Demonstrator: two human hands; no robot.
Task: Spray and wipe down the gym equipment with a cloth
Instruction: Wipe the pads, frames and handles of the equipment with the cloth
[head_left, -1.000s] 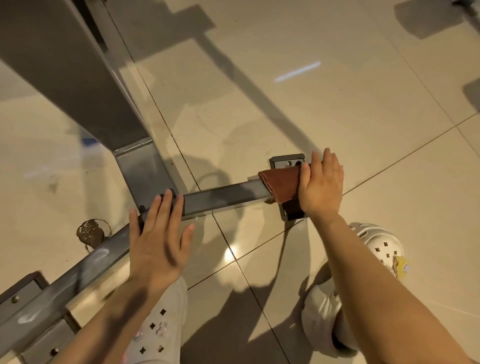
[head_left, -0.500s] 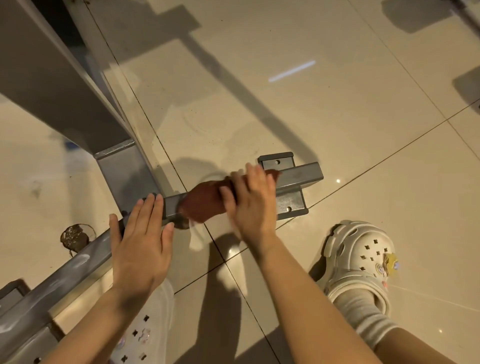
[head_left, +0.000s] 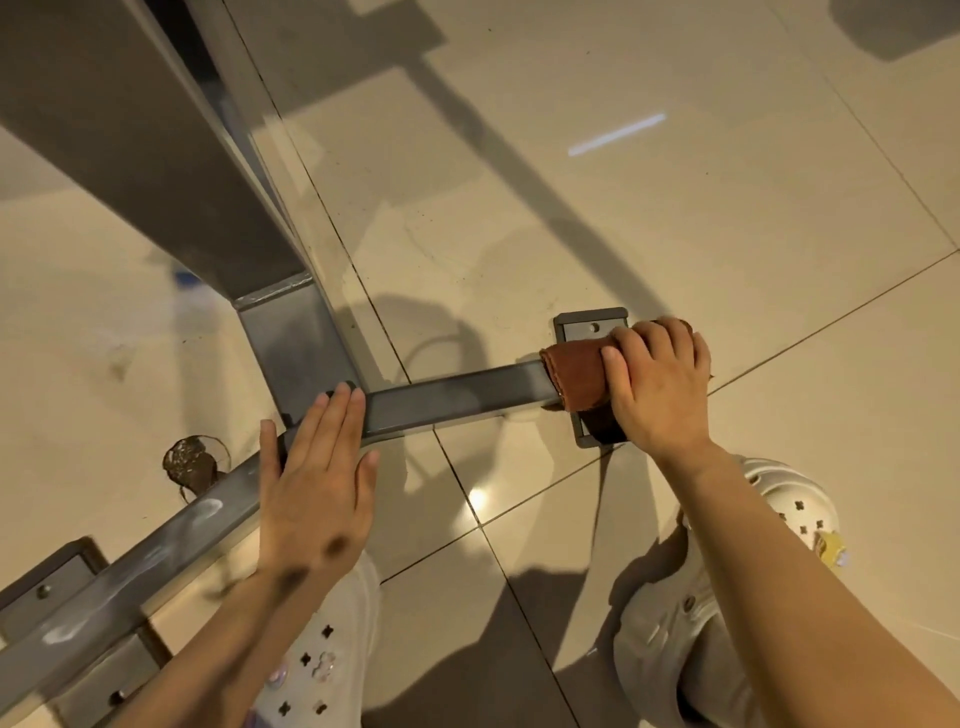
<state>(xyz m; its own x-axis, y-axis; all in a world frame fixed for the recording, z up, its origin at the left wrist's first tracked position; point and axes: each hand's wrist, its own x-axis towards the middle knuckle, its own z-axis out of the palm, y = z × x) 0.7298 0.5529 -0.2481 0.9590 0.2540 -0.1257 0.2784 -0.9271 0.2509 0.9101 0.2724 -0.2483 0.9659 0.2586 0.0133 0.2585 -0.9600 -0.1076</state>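
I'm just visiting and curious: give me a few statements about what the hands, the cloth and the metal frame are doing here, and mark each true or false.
1. The right hand holds a brown cloth wrapped over the grey base bar. True.
2. The left hand grips a spray bottle. False: it rests flat on the bar, fingers straight.
3. The cloth is near the bar's end, by a bolted foot plate. True.
4. The cloth is blue. False: it is reddish brown.
5. The floor is carpeted. False: glossy tiles.
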